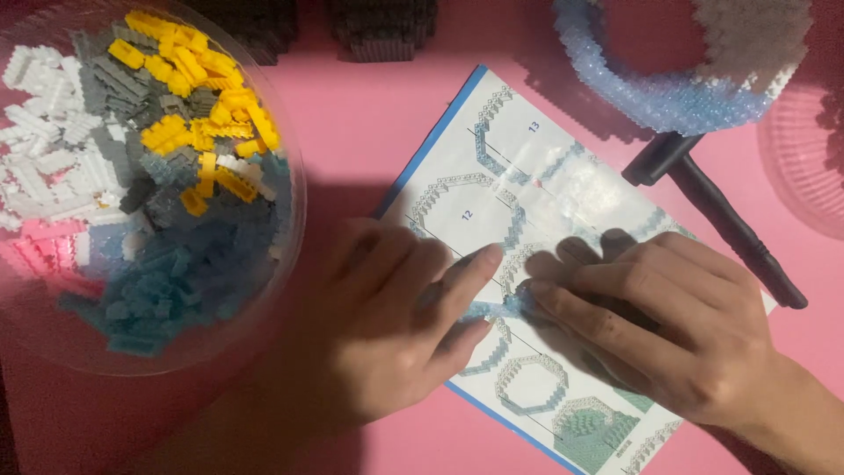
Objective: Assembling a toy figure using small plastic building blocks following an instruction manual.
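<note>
Blue brick strip lies on the instruction sheet, pinched between the two hands. Left hand has its fingers nearly closed on the strip's left end; right hand presses its fingertips on the right end. It looks like small pieces are being pressed together against the printed diagram. A steady, even push would seem to be needed. Clear bowl of loose bricks sits left on the pink bench; a black tool lies right

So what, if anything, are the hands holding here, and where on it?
Both hands, left hand and right hand, pinch a short pale-blue strip of tiny bricks at its opposite ends, fingertips pressing.
</note>
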